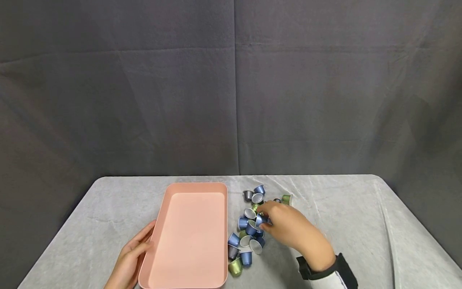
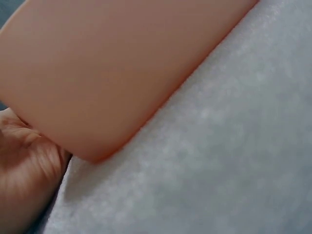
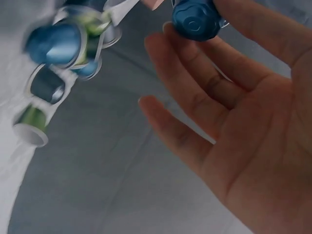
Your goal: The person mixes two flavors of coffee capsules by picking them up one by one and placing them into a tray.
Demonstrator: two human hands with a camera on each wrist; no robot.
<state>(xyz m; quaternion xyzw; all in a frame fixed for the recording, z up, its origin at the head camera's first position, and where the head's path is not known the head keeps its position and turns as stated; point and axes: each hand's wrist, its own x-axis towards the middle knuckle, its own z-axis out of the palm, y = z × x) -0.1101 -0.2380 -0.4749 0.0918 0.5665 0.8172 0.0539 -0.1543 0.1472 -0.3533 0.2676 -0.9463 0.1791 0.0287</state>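
A pink rectangular tray [image 1: 187,281] lies on the grey cloth, seen close up as a pink tray [image 2: 112,73] in the left wrist view. My left hand [image 1: 144,240] rests with relaxed fingers against its left wall; the left palm [image 2: 24,165] shows beside the wall. Right of the tray lies a pile of coffee capsules [image 1: 247,241], blue, green and grey. Over the pile my right hand [image 1: 266,216] pinches one blue capsule [image 1: 261,219] at its fingertips. The right wrist view shows that blue capsule [image 3: 196,19] between fingertips, with other capsules [image 3: 53,46] blurred below.
A few capsules lie apart at the back: a grey one [image 1: 248,195] and a green one [image 1: 286,199]. Another green capsule [image 1: 235,267] sits by the tray's near right corner. The grey cloth [image 1: 361,224] covers the table; a dark curtain hangs behind.
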